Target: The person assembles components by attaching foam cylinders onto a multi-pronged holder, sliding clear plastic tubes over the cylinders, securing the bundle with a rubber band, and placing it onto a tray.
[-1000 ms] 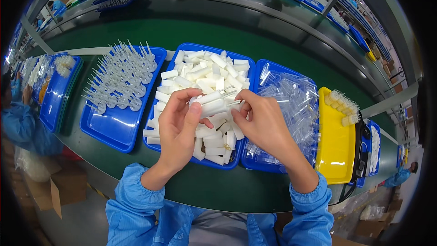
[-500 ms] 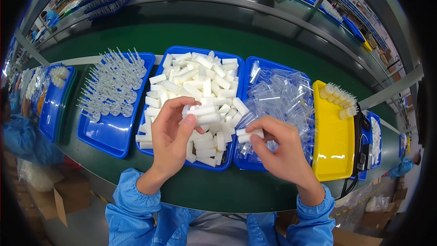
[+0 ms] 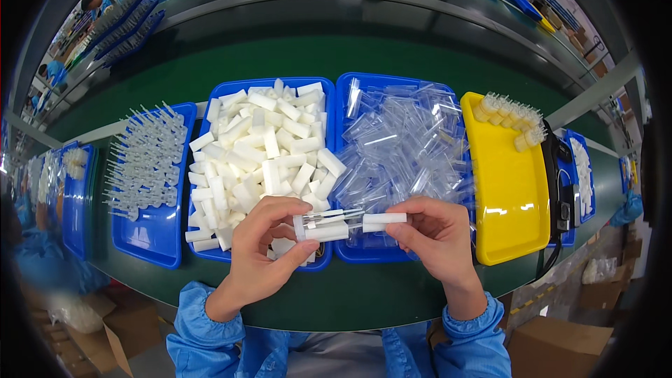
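Note:
My left hand (image 3: pixel 264 243) is closed round the base end of a small bundle of translucent stemmed plastic pieces (image 3: pixel 329 217), whose thin stems point right. A white foam block (image 3: pixel 329 231) covers the lower part of the bundle. Between thumb and fingers, my right hand (image 3: pixel 442 238) pinches another white foam block (image 3: pixel 385 218). The left end of that block meets or nearly meets a stem tip; the exact contact is too small to tell. Behind my left hand, a blue tray (image 3: pixel 326 115) is heaped with similar white foam blocks (image 3: pixel 269 140).
A blue tray (image 3: pixel 341 108) of clear plastic sleeves (image 3: pixel 402 143) stands behind my right hand. Farther right is a yellow tray (image 3: pixel 514 203) with finished-looking white clusters (image 3: pixel 507 113). On the left, another blue tray (image 3: pixel 157 238) holds stemmed plastic pieces (image 3: pixel 145 161). Green work surface (image 3: pixel 322 301) lies in front.
My hands have come together in front of the trays. The bundle in my left hand now points its stems right, and the right hand's foam block has met the stem tips or nearly so.

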`<state>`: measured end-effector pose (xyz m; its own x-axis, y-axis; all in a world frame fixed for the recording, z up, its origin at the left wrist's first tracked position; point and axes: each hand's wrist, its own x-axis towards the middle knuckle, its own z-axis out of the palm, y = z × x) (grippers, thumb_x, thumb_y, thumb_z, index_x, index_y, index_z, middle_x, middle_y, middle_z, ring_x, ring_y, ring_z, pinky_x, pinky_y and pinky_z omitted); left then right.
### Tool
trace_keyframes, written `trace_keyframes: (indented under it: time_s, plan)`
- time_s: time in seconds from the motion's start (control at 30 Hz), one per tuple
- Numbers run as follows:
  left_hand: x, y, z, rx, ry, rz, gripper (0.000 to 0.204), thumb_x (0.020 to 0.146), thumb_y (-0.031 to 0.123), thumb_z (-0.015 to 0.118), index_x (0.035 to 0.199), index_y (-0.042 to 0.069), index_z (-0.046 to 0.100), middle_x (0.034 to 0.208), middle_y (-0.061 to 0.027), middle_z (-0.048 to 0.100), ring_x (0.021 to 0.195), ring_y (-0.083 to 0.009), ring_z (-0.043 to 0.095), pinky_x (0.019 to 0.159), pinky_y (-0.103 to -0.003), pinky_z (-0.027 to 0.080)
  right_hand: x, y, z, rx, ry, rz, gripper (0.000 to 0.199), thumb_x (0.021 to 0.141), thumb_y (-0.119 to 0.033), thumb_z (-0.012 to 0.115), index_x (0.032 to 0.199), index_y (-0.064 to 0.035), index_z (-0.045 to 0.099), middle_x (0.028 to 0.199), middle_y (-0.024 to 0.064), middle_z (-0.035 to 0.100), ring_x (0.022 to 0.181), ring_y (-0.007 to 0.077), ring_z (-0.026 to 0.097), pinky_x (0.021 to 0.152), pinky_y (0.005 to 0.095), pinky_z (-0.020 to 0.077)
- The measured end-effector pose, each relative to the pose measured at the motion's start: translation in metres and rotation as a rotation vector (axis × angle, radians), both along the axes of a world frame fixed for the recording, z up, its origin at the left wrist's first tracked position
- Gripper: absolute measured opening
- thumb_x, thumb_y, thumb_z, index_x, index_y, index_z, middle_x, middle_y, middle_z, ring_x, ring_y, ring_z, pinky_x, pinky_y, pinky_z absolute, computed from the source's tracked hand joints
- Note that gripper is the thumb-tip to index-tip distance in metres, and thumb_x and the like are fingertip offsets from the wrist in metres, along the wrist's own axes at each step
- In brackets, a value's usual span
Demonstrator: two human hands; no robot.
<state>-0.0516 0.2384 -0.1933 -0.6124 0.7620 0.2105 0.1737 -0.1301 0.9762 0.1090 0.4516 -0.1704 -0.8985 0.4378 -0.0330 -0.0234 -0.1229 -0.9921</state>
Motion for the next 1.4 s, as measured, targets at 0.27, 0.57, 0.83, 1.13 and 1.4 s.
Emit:
trace_keyframes:
  time_s: [0.27, 0.57, 0.83, 1.13, 1.4]
  plan:
    - [-0.003, -0.001, -0.004, 0.019, 0.051, -0.08, 0.035, 0.091, 0.005, 0.07, 0.124, 0.0, 0.058, 0.128, -0.0171, 0.053, 0.119, -0.0251, 0.057, 0.091, -0.037, 0.057, 0.0, -0.002, 0.003, 0.001, -0.067, -0.033, 0.023, 0.091, 0.0, 0.072, 0.113, 0.0035, 0.07, 0.087, 0.0035, 0.07, 0.075, 0.0028, 0.061, 0.062, 0.0159, 0.0443]
    - [-0.002, -0.001, 0.001, -0.043, 0.026, -0.104, 0.036, 0.093, 0.007, 0.067, 0.127, -0.003, 0.057, 0.127, -0.018, 0.056, 0.119, -0.0258, 0.058, 0.093, -0.038, 0.055, 0.0, 0.0, 0.001, 0.005, -0.085, -0.048, 0.022, 0.091, 0.0, 0.072, 0.113, 0.0033, 0.07, 0.083, 0.0011, 0.068, 0.068, 0.0004, 0.055, 0.057, 0.0162, 0.0388]
    - [-0.001, -0.001, 0.003, -0.101, -0.002, -0.132, 0.044, 0.087, -0.004, 0.068, 0.13, -0.005, 0.057, 0.126, -0.0184, 0.061, 0.116, -0.0248, 0.062, 0.095, -0.036, 0.054, 0.002, -0.003, 0.0, 0.071, -0.059, 0.052, 0.02, 0.09, -0.001, 0.074, 0.109, 0.0023, 0.073, 0.077, -0.0007, 0.065, 0.061, 0.0002, 0.045, 0.053, 0.0192, 0.0317]
    - [0.001, 0.004, 0.001, -0.032, 0.041, -0.099, 0.043, 0.087, -0.001, 0.073, 0.128, 0.001, 0.063, 0.127, -0.0159, 0.064, 0.103, -0.0221, 0.066, 0.084, -0.032, 0.058, 0.0, -0.007, 0.005, 0.182, -0.09, 0.028, 0.019, 0.087, -0.003, 0.076, 0.107, -0.0011, 0.076, 0.073, 0.0003, 0.063, 0.057, 0.0023, 0.041, 0.052, 0.0227, 0.0295]
    - [0.008, 0.005, 0.001, -0.085, 0.104, -0.092, 0.043, 0.084, -0.002, 0.076, 0.125, 0.0, 0.064, 0.124, -0.0166, 0.066, 0.094, -0.0223, 0.069, 0.081, -0.031, 0.058, -0.001, -0.015, 0.007, 0.314, -0.075, 0.045, 0.023, 0.087, -0.005, 0.077, 0.11, -0.0034, 0.076, 0.075, 0.003, 0.065, 0.056, 0.0035, 0.043, 0.05, 0.0233, 0.0309]
